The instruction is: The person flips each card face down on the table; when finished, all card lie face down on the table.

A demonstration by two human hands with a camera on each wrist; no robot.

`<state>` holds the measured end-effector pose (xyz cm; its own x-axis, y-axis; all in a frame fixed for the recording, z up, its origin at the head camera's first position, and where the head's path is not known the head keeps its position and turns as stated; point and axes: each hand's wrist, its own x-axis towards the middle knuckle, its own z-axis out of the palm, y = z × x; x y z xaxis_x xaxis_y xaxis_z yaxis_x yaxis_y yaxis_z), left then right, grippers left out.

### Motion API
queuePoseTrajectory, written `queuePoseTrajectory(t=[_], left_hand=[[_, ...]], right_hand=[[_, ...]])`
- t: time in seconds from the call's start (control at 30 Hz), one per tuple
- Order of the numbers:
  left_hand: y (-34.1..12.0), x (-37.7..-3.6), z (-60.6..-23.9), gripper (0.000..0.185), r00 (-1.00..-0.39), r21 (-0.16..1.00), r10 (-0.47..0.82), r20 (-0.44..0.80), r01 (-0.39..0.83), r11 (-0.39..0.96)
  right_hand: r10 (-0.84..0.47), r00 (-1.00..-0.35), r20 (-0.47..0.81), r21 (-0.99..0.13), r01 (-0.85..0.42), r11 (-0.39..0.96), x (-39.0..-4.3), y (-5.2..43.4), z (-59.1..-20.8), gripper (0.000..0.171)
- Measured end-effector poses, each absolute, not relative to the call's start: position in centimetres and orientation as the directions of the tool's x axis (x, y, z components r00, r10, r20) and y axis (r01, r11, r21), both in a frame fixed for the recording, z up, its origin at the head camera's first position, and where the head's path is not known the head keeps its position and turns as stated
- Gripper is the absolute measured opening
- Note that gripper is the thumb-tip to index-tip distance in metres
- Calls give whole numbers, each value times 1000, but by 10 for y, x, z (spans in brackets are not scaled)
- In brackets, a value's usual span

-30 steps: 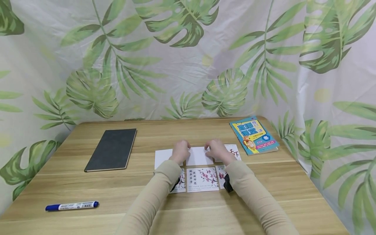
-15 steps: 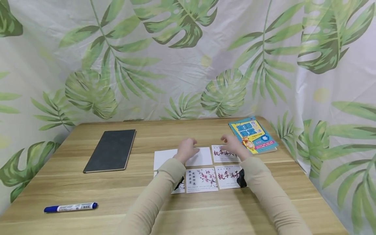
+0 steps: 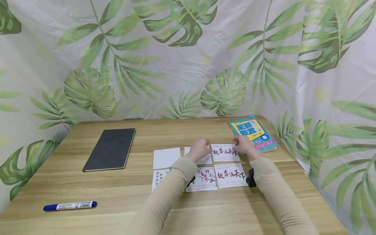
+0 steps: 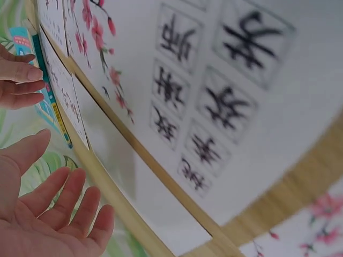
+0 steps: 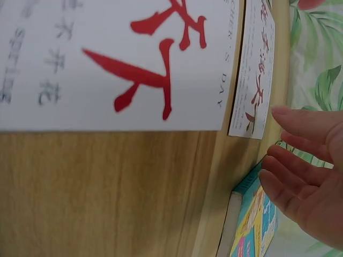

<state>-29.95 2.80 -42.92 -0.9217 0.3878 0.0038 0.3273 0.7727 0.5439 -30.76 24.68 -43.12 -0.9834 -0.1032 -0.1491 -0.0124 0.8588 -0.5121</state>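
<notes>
One left hand [image 3: 199, 150], one right hand [image 3: 245, 146], loosely spread, fingers bent, near the far red-lettered card [image 3: 224, 152].

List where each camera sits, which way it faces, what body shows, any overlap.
Head: worn on the head, facing forward and down over the table; left hand, right hand and both sleeves show.
Left wrist: on that wrist, facing past the blossom card toward the fingers; left hand and right hand show.
Right wrist: on that wrist, facing past red-lettered cards toward the fingers; only right hand shows.
Head and right wrist share: right hand, red-lettered cards, blue book.
</notes>
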Motion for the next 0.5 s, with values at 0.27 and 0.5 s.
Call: queuePoseTrajectory(t=[0.27, 0.5], left_hand=[[46, -300, -432, 37, -908, 391, 420, -7, 384, 837], [54, -299, -434, 35, -921, 335, 385, -61, 345, 877]], right_hand=[[-102, -982, -160, -516, -5, 856, -303, 251, -428, 42], [-90, -980, -175, -517, 13, 856, -305, 253, -432, 39]])
